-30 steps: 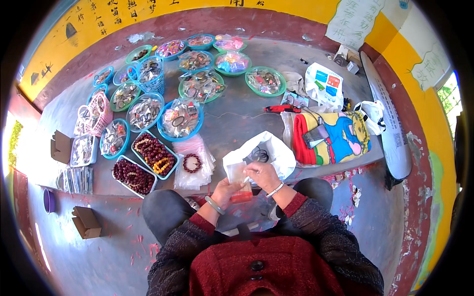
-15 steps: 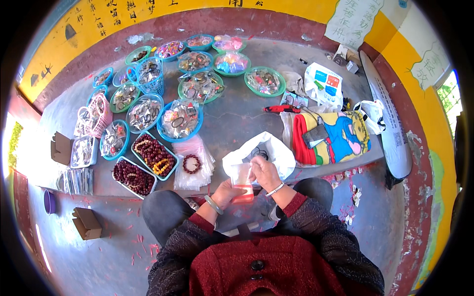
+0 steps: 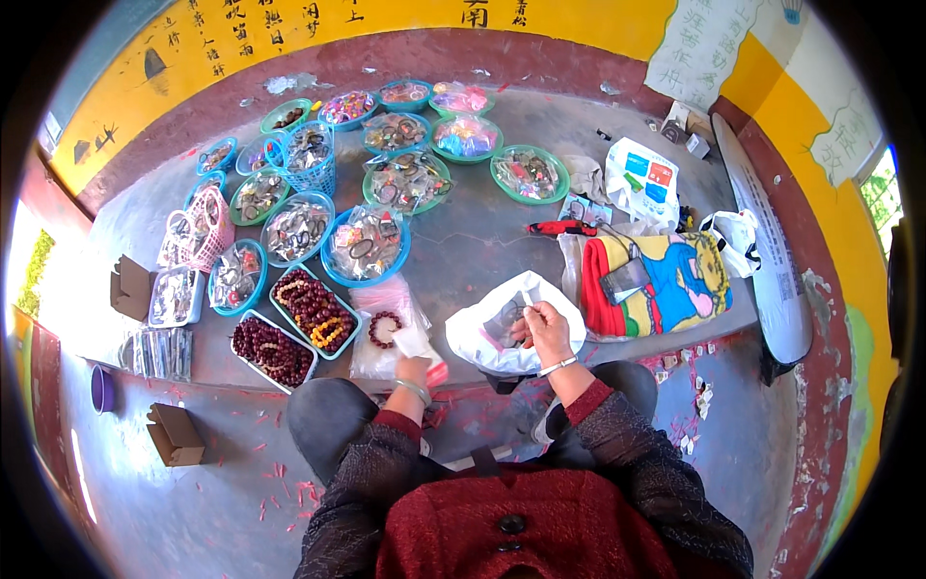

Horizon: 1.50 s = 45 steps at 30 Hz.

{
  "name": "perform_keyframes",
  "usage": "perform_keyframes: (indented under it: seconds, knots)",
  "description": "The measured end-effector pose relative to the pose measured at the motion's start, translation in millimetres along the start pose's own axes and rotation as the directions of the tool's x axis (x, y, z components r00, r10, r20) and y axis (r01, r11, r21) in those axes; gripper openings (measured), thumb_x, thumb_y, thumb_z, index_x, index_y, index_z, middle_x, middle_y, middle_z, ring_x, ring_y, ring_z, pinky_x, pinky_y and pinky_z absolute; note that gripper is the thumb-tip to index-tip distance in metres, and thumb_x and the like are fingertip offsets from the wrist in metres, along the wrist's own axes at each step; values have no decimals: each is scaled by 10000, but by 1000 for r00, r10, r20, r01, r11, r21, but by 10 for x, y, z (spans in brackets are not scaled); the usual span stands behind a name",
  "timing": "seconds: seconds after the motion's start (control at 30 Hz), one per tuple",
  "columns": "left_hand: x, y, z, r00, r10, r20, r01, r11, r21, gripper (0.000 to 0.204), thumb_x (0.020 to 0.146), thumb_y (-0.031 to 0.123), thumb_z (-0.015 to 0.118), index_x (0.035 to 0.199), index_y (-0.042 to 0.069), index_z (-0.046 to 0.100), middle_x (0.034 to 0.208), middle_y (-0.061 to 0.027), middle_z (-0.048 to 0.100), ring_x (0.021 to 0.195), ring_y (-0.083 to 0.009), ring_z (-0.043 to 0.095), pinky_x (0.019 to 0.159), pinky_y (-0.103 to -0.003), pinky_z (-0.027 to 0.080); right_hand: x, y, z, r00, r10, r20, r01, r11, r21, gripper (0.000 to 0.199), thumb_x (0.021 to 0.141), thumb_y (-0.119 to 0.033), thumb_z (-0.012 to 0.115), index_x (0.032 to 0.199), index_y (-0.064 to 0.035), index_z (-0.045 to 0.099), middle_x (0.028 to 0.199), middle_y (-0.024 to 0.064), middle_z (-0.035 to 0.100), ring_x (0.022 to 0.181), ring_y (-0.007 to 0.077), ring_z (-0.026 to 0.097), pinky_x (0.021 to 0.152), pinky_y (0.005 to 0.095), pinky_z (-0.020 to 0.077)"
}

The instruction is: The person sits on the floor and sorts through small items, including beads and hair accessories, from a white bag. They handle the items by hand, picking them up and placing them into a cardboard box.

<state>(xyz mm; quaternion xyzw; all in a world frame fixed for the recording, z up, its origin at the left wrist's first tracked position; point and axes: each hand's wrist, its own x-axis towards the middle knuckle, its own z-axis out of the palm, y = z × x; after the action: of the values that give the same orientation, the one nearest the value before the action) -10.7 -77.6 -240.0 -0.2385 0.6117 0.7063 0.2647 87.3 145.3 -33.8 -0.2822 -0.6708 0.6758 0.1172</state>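
Observation:
My right hand (image 3: 548, 336) is over the mouth of a white plastic bag (image 3: 469, 332), fingers closed on the edge of a small clear plastic bag (image 3: 505, 320). Dark contents show through or behind the clear film; I cannot make them out. To the left, my left hand (image 3: 412, 372) pinches a whitish clear plastic bag (image 3: 415, 344) at the near end of a stack of flat clear bags (image 3: 369, 361). A dark red beaded bracelet (image 3: 377, 341) lies on that stack. Two trays (image 3: 313, 364) of dark red beads stand left of it, one with yellow beads too.
Several blue and green baskets (image 3: 334, 262) of bagged trinkets fill the platform's left and middle. A folded colourful blanket (image 3: 666, 299) with a phone (image 3: 625, 281) on it lies at right. Cardboard boxes (image 3: 175, 436) and a purple bucket (image 3: 102, 389) are at far left.
My hands have parted from the small bag with a red strip. My left hand has moved left to the stack; my right hand has moved right, over the white bag.

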Motion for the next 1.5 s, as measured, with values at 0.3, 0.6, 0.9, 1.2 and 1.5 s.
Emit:
perform_keyframes:
  seconds: [0.3, 0.6, 0.9, 1.2, 1.5]
  knots:
    - [588, 234, -324, 935, 310, -172, -255, 926, 280, 372, 698, -48, 487, 1050, 60, 541, 896, -109, 607, 888, -246, 580, 722, -367, 471, 28, 29, -115, 967, 247, 69, -256, 914, 315, 120, 806, -146, 587, 868, -43, 592, 720, 47, 609, 600, 143, 609, 456, 215, 452]
    - [341, 428, -151, 477, 771, -421, -315, 598, 737, 523, 692, -44, 541, 1199, 20, 426, 1049, -169, 542, 922, -286, 562, 779, -333, 455, 8, -5, -137, 950, 225, 218, -308, 796, 521, 77, 789, -82, 590, 842, -80, 535, 839, 131, 636, 728, 218, 640, 533, 261, 495]
    - [-1680, 861, 1006, 843, 323, 430, -265, 945, -191, 260, 823, 194, 587, 1049, 64, 592, 982, -3, 586, 884, -87, 503, 762, -248, 384, -77, -121, 45, 939, 192, 286, -335, 705, 626, 35, 803, -92, 582, 821, -96, 553, 900, 100, 630, 838, 188, 615, 598, 248, 485]
    - [-1731, 1454, 834, 855, 343, 390, -357, 933, -38, 131, 846, 145, 520, 885, 51, 604, 842, -35, 620, 776, -99, 557, 606, -226, 409, -68, -128, -20, 878, 148, 455, -304, 906, 293, 241, 771, -216, 640, 958, -78, 579, 916, 4, 603, 861, 105, 558, 709, 250, 413]
    - [-1618, 1458, 619, 731, 126, 671, -318, 933, 171, 159, 874, 128, 473, 923, -6, 544, 830, -85, 622, 756, -160, 616, 586, -228, 456, -13, -130, -23, 792, 156, 591, -141, 987, -73, 311, 787, -266, 627, 1000, -41, 608, 850, 13, 636, 786, 68, 573, 637, 201, 405]
